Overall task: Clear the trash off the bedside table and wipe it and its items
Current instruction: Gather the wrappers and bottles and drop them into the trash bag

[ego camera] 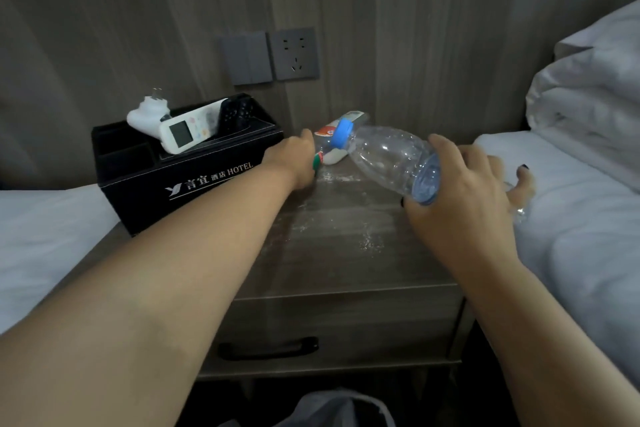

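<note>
Trash-clearing was underway: right hand [464, 191] clutched the empty bottle [388, 158], left hand [294, 158] pinched a wrapper [318, 160] at the desk's [339, 253] twelve o'clock, lift-off due next.

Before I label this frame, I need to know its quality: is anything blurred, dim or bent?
Head view: the light is dim and flat. The right hand and clear bottle are slightly smeared. Wall panels bow toward the edges, a wide-angle effect. The left hand hides part of the wrapper it reaches for. Glare picks out dust on the table.
</note>
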{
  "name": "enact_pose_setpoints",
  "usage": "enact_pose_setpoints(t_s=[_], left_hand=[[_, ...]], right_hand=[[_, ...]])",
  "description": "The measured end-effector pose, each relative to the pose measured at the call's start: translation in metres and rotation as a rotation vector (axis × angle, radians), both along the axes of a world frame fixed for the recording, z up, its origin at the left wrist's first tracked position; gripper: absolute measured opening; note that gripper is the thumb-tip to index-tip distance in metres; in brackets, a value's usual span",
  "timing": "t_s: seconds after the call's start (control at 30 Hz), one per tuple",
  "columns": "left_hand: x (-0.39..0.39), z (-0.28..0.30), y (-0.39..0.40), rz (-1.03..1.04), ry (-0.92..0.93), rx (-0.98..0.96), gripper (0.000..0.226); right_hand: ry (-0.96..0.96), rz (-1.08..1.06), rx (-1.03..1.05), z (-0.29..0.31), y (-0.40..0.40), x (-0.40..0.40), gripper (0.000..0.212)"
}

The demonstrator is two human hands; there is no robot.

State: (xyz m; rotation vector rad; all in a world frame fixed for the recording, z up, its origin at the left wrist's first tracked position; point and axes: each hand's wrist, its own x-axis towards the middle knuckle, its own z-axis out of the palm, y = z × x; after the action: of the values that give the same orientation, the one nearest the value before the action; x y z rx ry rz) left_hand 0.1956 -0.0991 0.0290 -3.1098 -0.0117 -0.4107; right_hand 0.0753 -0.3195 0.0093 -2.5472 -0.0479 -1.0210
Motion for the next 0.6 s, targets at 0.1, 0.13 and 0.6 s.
enact_pose_setpoints(t_s=[0.1, 0.13, 0.6], left_hand=[[-0.002, -0.005, -0.001, 0.025, -0.099, -0.004, 0.038], [-0.006, -0.005, -0.001, 0.024, -0.140, -0.035, 0.041], [-0.228, 0.044, 0.058, -0.142, -0.585, -0.711, 0.031]], right_hand=[[0.003, -0.007, -0.004, -0.001, -0.007, 0.000, 0.069], [0.004, -0.012, -0.005, -0.001, -0.009, -0.001, 0.069], [-0.198, 0.256, 0.068, 0.001, 0.015, -0.067, 0.074]])
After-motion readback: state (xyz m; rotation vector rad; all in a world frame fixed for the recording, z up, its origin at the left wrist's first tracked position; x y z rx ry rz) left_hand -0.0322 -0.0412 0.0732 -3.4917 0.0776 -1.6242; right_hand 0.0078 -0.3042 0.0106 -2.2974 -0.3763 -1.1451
